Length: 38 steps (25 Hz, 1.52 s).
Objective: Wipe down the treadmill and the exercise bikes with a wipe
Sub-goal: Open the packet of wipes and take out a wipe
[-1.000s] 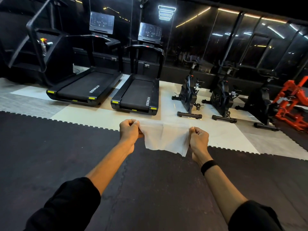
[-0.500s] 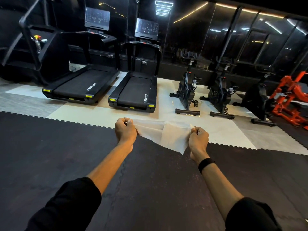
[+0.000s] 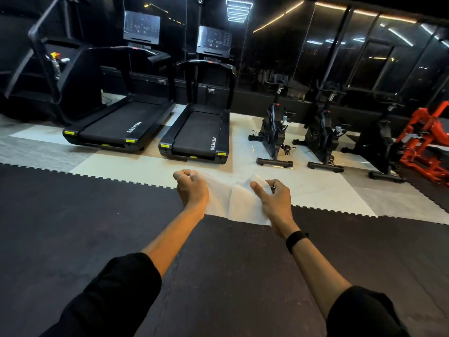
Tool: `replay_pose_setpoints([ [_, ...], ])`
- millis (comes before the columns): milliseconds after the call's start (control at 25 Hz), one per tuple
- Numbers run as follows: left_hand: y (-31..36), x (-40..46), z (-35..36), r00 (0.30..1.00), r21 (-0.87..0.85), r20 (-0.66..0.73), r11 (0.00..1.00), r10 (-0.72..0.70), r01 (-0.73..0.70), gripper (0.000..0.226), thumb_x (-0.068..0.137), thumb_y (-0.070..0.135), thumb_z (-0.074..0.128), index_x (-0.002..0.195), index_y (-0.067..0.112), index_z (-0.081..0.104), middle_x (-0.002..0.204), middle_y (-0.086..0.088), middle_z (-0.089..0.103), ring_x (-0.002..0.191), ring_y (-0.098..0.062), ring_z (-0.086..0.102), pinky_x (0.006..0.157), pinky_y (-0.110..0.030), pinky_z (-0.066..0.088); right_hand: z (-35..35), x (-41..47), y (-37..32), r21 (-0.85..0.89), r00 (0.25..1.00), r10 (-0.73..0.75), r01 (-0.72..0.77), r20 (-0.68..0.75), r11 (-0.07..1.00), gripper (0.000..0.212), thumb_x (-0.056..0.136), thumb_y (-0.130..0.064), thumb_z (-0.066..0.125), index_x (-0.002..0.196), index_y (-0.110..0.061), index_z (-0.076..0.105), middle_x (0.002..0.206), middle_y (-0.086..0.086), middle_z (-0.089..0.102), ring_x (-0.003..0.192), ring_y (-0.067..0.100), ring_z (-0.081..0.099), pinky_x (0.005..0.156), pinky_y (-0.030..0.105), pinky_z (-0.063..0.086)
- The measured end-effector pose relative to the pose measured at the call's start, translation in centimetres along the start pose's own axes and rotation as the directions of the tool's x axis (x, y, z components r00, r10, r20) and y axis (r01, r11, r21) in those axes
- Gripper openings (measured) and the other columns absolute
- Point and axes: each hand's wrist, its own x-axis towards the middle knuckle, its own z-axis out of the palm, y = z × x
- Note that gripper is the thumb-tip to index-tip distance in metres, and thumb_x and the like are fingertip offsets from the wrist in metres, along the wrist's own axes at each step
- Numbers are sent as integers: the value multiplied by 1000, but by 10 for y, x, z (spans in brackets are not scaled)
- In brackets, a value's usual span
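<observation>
A white wipe (image 3: 239, 204) hangs folded between my two hands, held out in front of me. My left hand (image 3: 192, 188) pinches its left corner. My right hand (image 3: 273, 199) pinches the right side, with the thumb lying over the fold. Ahead on the pale floor stand two black treadmills, one at the left (image 3: 121, 127) and one in the middle (image 3: 199, 135). Right of them stand three black exercise bikes: the nearest (image 3: 274, 135), the second (image 3: 323, 139) and the third (image 3: 384, 147).
Black rubber mats (image 3: 97, 227) cover the floor under my arms. A black stair machine (image 3: 48, 76) with a spray bottle (image 3: 56, 64) stands at the far left. An orange weight machine (image 3: 427, 144) is at the far right. Dark glass panels line the back.
My hands have come closer together, so the spread wipe has folded over in the middle. The machines look a little nearer and lower in the view.
</observation>
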Motion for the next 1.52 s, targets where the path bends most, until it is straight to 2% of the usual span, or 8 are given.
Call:
replay_pose_setpoints([
  [280, -9, 11, -7, 989, 70, -14, 987, 148, -147, 15, 101, 13, 36, 108, 3, 46, 77, 0, 50, 76, -23, 50, 67, -33, 35, -5, 9, 6, 61, 988, 35, -26, -148, 998, 36, 103, -19, 52, 67, -13, 52, 66, 0, 47, 65, 16, 40, 62, 35, 34],
  [480, -10, 13, -10, 983, 73, 10, 981, 181, -181, 13, 101, 13, 38, 106, 5, 47, 73, 2, 50, 66, -15, 49, 64, -32, 35, 2, 8, 5, 79, 992, 88, -81, -95, 994, 36, 107, -24, 39, 73, -18, 47, 72, -2, 47, 69, 15, 42, 64, 31, 34],
  [640, -8, 17, -12, 981, 71, 22, 978, 195, -196, 13, 100, 13, 40, 105, 5, 48, 74, 2, 50, 66, -9, 48, 65, -31, 35, 1, 8, 6, 91, 996, 59, -64, 66, 994, 36, 90, -50, 65, 84, -15, 60, 89, 5, 65, 80, 18, 60, 73, 37, 50],
  [760, -6, 18, -15, 980, 64, 27, 978, 198, -199, 13, 99, 12, 40, 105, 4, 49, 73, 1, 50, 65, -9, 48, 59, -32, 36, -1, 9, 7, -33, 996, 33, -30, 88, 999, 29, 81, -37, 79, 86, -11, 66, 88, 5, 68, 77, 20, 63, 71, 38, 55],
  [1000, -9, 21, -18, 980, 61, 25, 978, 197, -198, 9, 100, 14, 41, 101, 8, 47, 71, 0, 51, 63, -14, 49, 59, -32, 36, -5, 12, 10, -44, 995, 104, -104, -6, 994, 35, 99, -15, 57, 66, -11, 47, 65, 5, 40, 66, 21, 38, 59, 34, 33],
  [1160, -9, 23, -21, 982, 64, 6, 980, 188, -188, 8, 99, 13, 41, 100, 9, 47, 73, 1, 52, 68, -19, 50, 63, -34, 40, -6, 17, 14, 36, 980, 199, -199, 21, 979, 28, 104, -16, 43, 83, -2, 56, 85, 9, 51, 79, 24, 47, 66, 45, 47],
  [1320, -9, 24, -23, 984, 75, -7, 981, 180, -179, 10, 99, 13, 40, 102, 8, 48, 75, 3, 52, 74, -23, 51, 68, -36, 42, -10, 14, 12, 102, 983, 178, -181, 33, 978, 37, 106, -14, 39, 72, -12, 50, 73, 3, 48, 68, 17, 42, 64, 34, 36],
  [1520, -9, 24, -27, 983, 83, -28, 980, 182, -179, 12, 98, 12, 39, 104, 7, 49, 76, 4, 52, 78, -26, 52, 68, -35, 42, -22, 12, 14, -65, 977, 152, -143, 150, 988, 32, 106, -17, 43, 78, -7, 55, 77, 9, 55, 72, 23, 53, 61, 31, 46],
])
